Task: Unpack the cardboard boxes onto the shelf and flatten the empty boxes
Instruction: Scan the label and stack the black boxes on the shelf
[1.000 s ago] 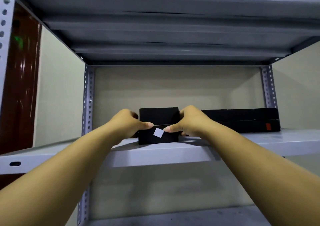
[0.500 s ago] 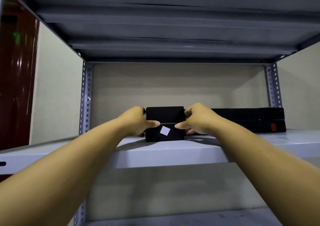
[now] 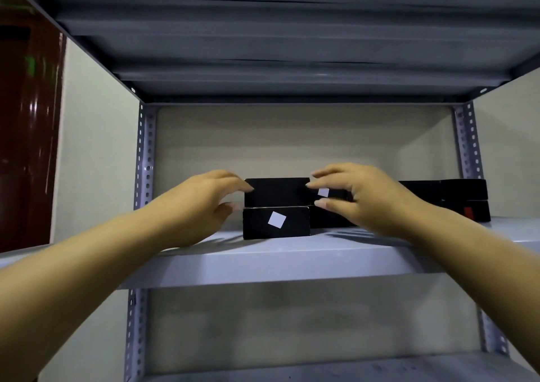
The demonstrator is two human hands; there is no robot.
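On the shelf (image 3: 292, 260), two stacked black boxes (image 3: 276, 207), between left hand (image 3: 204, 203) and right hand (image 3: 362, 194), each grip spread apart, holding nothing

Two bare forearms, left hand (image 3: 201, 203), right hand (image 3: 368, 197) (no sleeves, rings)

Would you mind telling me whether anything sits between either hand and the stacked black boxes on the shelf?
Nothing visible does: the left hand and right hand flank the stacked black boxes, fingers spread and open.
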